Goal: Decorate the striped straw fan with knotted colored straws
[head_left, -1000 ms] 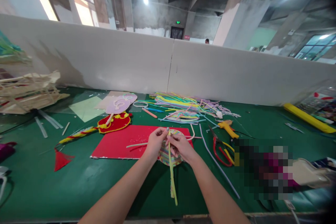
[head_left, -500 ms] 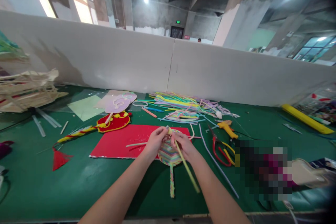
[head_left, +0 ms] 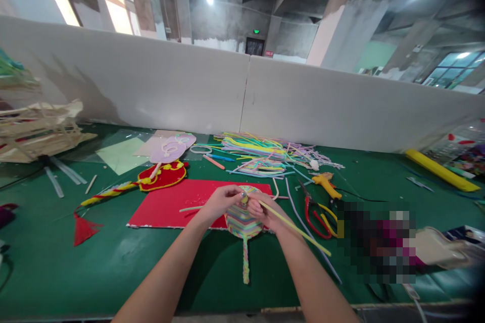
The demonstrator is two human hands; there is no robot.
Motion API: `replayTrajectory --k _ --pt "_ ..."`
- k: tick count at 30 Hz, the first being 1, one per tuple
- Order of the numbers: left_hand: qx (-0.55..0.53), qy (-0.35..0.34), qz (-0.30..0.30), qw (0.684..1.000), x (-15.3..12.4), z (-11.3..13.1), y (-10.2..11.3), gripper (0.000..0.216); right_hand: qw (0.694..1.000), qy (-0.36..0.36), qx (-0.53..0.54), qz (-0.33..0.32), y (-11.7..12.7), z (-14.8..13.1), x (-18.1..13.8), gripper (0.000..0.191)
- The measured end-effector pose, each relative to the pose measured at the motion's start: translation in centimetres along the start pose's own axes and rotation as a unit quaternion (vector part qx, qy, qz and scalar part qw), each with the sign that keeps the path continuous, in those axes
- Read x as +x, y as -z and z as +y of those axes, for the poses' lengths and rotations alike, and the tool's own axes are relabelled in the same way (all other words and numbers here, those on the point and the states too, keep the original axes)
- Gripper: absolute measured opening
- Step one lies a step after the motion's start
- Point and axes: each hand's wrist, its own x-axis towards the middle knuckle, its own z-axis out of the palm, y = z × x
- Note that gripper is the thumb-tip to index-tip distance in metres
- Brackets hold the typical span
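Both hands meet over a round striped fan [head_left: 243, 226] in pastel colours, whose twisted handle points toward me. Pinched between the fingertips of my left hand [head_left: 223, 203] is the small curled end of a yellow pipe cleaner [head_left: 299, 229]. My right hand [head_left: 265, 208] has its fingers closed on the same pipe cleaner, close to the curl. Its long free end runs over my right wrist toward the lower right. The fingers hide part of the fan's upper half. Under the fan lies a red board [head_left: 162, 209].
Behind the board is a pile of coloured pipe cleaners [head_left: 257, 149]. To the right lie red-and-yellow-handled pliers [head_left: 318, 224], a yellow glue gun [head_left: 328, 186] and a loose lilac pipe cleaner [head_left: 297, 207]. A red tasselled fan [head_left: 162, 176] rests at left. A white partition [head_left: 170, 86] stands behind.
The pipe cleaner's free end has swung up and to the right, from hanging toward me to lying across my right wrist. My right hand has turned, and its curled fingers show more.
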Motion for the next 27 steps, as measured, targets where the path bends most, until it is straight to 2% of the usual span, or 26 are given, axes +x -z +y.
replayTrajectory --k 3,7,11,16,20,27 --pt "0.003 -0.01 0.007 1.0 0.0 0.0 0.1 0.022 0.999 -0.003 -0.041 0.014 -0.1 0.0 0.0 0.043" --pt "-0.046 0.007 0.052 0.998 0.2 -0.5 0.2 0.023 0.997 -0.001 -0.076 0.032 -0.3 0.0 -0.2 0.041" --pt "-0.098 0.03 0.096 0.99 0.5 -1.1 0.3 0.025 0.997 0.004 -0.075 0.037 -0.5 -0.1 -0.2 0.033" --pt "-0.125 0.017 0.12 0.985 0.5 -1.0 0.2 0.026 0.994 0.009 -0.088 0.064 -0.8 -0.1 -0.1 0.026" --pt "-0.1 -0.004 0.154 0.983 0.3 -0.4 -0.2 0.024 0.987 0.016 -0.139 0.076 -1.0 0.0 0.1 0.027" --pt "-0.036 -0.036 0.212 0.976 0.4 -0.4 -0.9 0.024 0.978 0.038 -0.197 0.055 -0.8 1.1 0.4 0.029"
